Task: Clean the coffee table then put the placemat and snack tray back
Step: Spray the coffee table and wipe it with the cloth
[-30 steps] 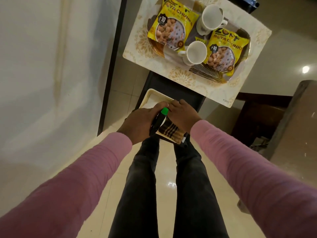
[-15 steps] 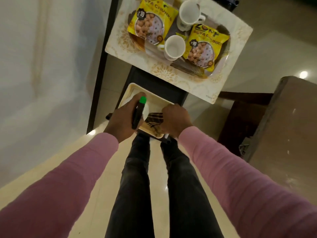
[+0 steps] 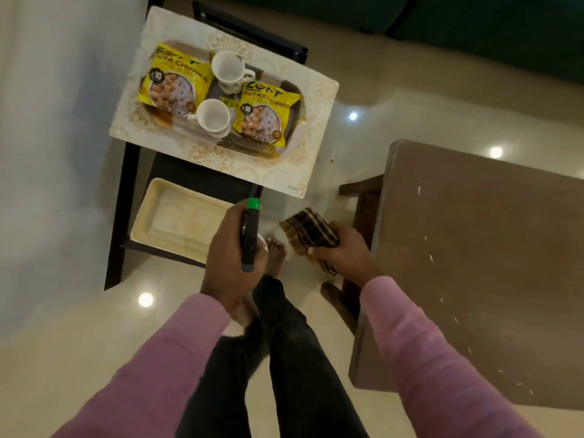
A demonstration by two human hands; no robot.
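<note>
Left hand (image 3: 227, 248): grips green-capped bottle (image 3: 251, 235). Right hand (image 3: 344, 254): clutches folded cloth (image 3: 311, 232). Brown surface (image 3: 474, 263): speckled, beside right hand. Placemat (image 3: 316, 137), snack tray (image 3: 300, 102): on dark stand. Step, judged: cleaning begins. Next: spray, then wipe surface.
</note>
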